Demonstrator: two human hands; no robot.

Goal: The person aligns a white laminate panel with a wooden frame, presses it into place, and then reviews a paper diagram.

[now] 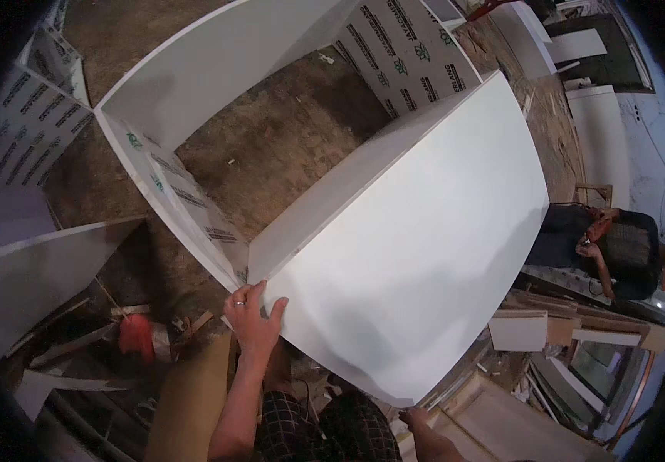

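Before me stands an open four-sided frame of white panels, and its large smooth near panel (417, 223) faces up toward me. My left hand (254, 319), with a ring on one finger, grips the near left corner, where this panel meets the printed left panel (167, 181). Its fingers curl over the edge, and the thumb lies apart on the white face. Close to the panel's lowest corner is my right hand (417, 422). Its fingers are partly hidden, so whether they hold the edge is unclear.
At the right another person (571, 231) in dark clothing holds a red tool (598, 229). Boards and frames (579, 346) are stacked at the lower right. More white panels (47, 269) stand at the left, near a red object (137, 336). Scraps litter the brown floor (271, 131).
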